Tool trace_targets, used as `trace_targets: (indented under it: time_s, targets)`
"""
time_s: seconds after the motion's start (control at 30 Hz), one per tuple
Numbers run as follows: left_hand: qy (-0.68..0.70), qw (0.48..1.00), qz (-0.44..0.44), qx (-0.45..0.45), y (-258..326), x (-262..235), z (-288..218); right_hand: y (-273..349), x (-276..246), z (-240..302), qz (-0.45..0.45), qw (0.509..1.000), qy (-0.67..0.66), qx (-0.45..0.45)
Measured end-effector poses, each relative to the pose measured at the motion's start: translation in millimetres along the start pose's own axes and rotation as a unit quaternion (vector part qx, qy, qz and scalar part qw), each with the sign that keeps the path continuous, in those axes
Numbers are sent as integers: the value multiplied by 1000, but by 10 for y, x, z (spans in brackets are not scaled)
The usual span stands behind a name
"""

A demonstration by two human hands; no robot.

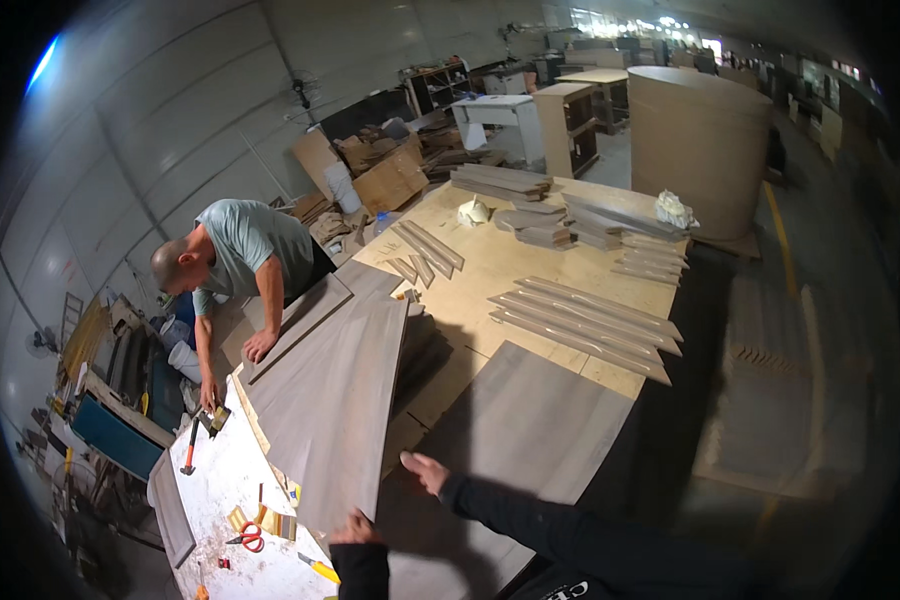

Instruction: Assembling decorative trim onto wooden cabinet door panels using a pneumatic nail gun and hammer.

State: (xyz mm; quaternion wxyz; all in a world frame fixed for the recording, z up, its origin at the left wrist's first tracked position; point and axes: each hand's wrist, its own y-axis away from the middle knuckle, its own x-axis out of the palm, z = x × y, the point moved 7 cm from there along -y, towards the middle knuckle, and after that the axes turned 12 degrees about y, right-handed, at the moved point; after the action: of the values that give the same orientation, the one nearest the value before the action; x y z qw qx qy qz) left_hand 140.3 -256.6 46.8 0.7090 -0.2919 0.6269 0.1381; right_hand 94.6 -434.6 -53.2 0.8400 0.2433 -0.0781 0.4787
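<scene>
A long grey wood-grain panel (335, 420) lies slanting across the left side of the table. At its near end, my left hand (356, 528) is closed on the corner. My right hand (427, 472) is just right of the panel's long edge, apart from it, with thumb and fingers spread and nothing visible in them. Beneath it is a second wide grey wood-grain panel (530, 420) on the table. Part of a darker stack (428, 350) shows between the two panels.
A co-worker (255, 240) bends over at the left, one hand on a narrow panel (300, 330), the other by a brush (216, 420). A hammer (190, 450), red-handled scissors (251, 538) and a yellow cutter (319, 568) lie nearby. Trim strips (585, 325) lie on the plywood table (480, 255).
</scene>
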Motion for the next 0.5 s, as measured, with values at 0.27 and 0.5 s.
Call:
trace_targets:
  time_s: [0.27, 0.5]
  targets:
    - [-43, 950, -132, 279, 1676, 32, -323, 81, -336, 290, -94, 892, 433, -92]
    - [292, 927, 233, 25, 1434, -146, -880, 1169, -1508, -1048, -149, 984, 58, -78]
